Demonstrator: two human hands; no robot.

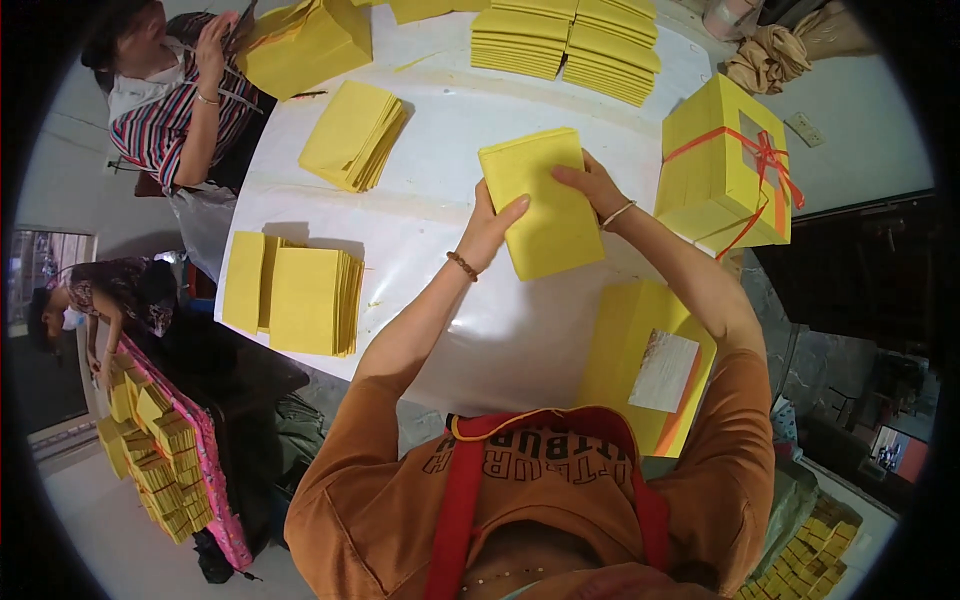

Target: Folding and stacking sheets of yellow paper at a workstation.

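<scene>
Between my two hands is a stack of yellow paper [540, 220], tilted a little, above the white table. My left hand [492, 228] grips its left edge, the thumb lying on top. From the upper right, my right hand [594, 186] clasps the other edge, its thumb also pressed on the top sheet. The fingers under the stack are hidden. To the left lie a fanned pile of yellow paper [352, 135] and, nearer me, a second yellow pile [300, 300] in two overlapping parts.
Tall stacks of yellow paper [565, 45] stand at the table's far edge. A yellow bundle tied with red ribbon [715, 165] and a large yellow block [640, 350] are at right. One person [180, 120] sits far left; another [110, 300] works by more yellow bundles [160, 455].
</scene>
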